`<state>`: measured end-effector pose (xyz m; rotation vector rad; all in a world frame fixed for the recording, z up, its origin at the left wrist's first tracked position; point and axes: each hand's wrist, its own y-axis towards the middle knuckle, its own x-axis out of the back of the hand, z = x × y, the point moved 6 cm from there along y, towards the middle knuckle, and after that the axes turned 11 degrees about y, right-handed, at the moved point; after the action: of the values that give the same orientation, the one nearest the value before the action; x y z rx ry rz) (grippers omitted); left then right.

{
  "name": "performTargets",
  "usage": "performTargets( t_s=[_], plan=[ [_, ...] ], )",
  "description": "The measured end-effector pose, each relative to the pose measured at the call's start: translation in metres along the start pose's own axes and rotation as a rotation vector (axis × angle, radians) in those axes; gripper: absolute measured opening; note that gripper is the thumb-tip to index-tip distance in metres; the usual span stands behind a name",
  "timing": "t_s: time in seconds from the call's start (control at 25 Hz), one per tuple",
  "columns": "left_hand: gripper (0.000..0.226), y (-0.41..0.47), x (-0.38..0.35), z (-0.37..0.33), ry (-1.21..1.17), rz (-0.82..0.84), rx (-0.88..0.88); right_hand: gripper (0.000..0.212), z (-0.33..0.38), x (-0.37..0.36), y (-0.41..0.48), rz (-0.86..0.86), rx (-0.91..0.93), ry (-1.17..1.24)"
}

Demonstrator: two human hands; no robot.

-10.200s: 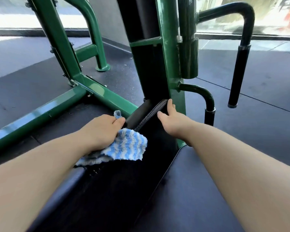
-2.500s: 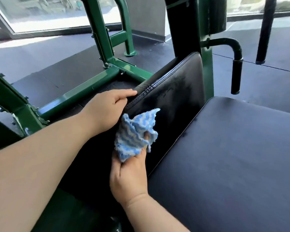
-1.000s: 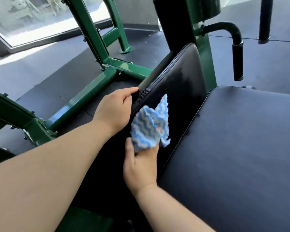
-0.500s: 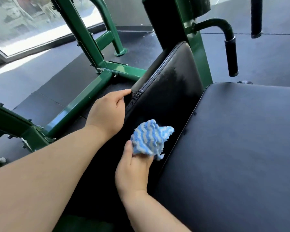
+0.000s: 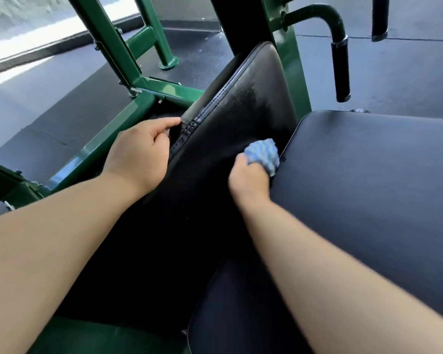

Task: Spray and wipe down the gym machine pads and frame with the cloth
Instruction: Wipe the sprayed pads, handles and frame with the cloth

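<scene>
1. Fingers of the right hand (image 5: 248, 180) clench a bunched blue-and-white cloth (image 5: 262, 155), pressing it low on the tilted pad (image 5: 241, 118), just beside the gap to the seat pad (image 5: 368, 190).
2. The left hand (image 5: 141, 152) curls its fingers over the tilted pad's stitched side edge, apparently steadying it.
3. A streaky sheen (image 5: 248, 95) on that pad's upper face suggests it has been sprayed and the wiping is under way.
4. The seat pad, the green frame (image 5: 105, 146) and the black-gripped handle (image 5: 340, 67) show no wet marks and are judged still to do; no spray bottle is in view.
</scene>
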<state>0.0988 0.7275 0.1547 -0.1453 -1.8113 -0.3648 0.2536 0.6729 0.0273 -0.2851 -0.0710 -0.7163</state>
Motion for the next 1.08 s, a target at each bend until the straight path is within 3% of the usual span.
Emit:
performTargets(
  t_s=[0.12, 0.2, 0.28, 0.4, 0.48, 0.52, 0.6, 0.68, 0.72, 0.8, 0.88, 1.0, 1.08],
  plan=[
    [0.042, -0.002, 0.001, -0.003, 0.016, -0.004, -0.004, 0.045, 0.012, 0.044, 0.058, 0.024, 0.275, -0.451],
    [0.043, -0.001, 0.002, -0.005, 0.043, -0.034, -0.029, 0.048, 0.005, 0.059, 0.064, 0.073, 0.298, -0.814],
    [0.042, 0.0, 0.001, -0.004, 0.026, -0.026, -0.021, 0.048, -0.012, 0.05, 0.03, 0.117, 0.272, -0.92],
    [0.043, -0.004, 0.002, -0.004, 0.005, -0.003, 0.005, 0.052, -0.041, 0.003, -0.071, 0.428, 0.396, -0.925],
    [0.043, -0.006, 0.004, -0.006, 0.014, -0.003, -0.002, 0.05, -0.033, 0.008, -0.072, 0.476, 0.493, -0.944],
    [0.044, -0.006, 0.005, -0.007, 0.02, -0.01, -0.012, 0.051, -0.021, 0.022, -0.047, 0.422, 0.493, -0.983],
    [0.043, -0.006, 0.004, -0.007, 0.026, -0.021, -0.026, 0.058, -0.012, 0.064, 0.018, 0.261, 0.327, -1.005],
    [0.044, -0.004, 0.003, -0.005, 0.028, -0.025, -0.027, 0.058, -0.012, 0.067, 0.021, 0.153, 0.23, -1.077],
    [0.044, -0.003, 0.002, -0.004, 0.025, -0.026, -0.024, 0.053, -0.019, 0.046, -0.002, 0.166, 0.351, -1.075],
    [0.044, -0.003, 0.003, -0.004, 0.024, -0.035, -0.026, 0.031, -0.034, 0.008, -0.062, 0.337, 0.421, -0.997],
    [0.044, -0.006, 0.004, -0.004, 0.015, -0.041, -0.038, 0.012, -0.015, 0.018, -0.075, 0.361, 0.324, -0.72],
    [0.043, -0.005, -0.001, -0.002, 0.028, -0.007, -0.057, 0.022, 0.019, 0.041, -0.03, 0.185, 0.135, -0.133],
    [0.044, 0.005, -0.003, -0.007, 0.07, 0.024, -0.074, 0.041, 0.034, 0.017, -0.04, 0.313, 0.161, 0.051]
  ],
)
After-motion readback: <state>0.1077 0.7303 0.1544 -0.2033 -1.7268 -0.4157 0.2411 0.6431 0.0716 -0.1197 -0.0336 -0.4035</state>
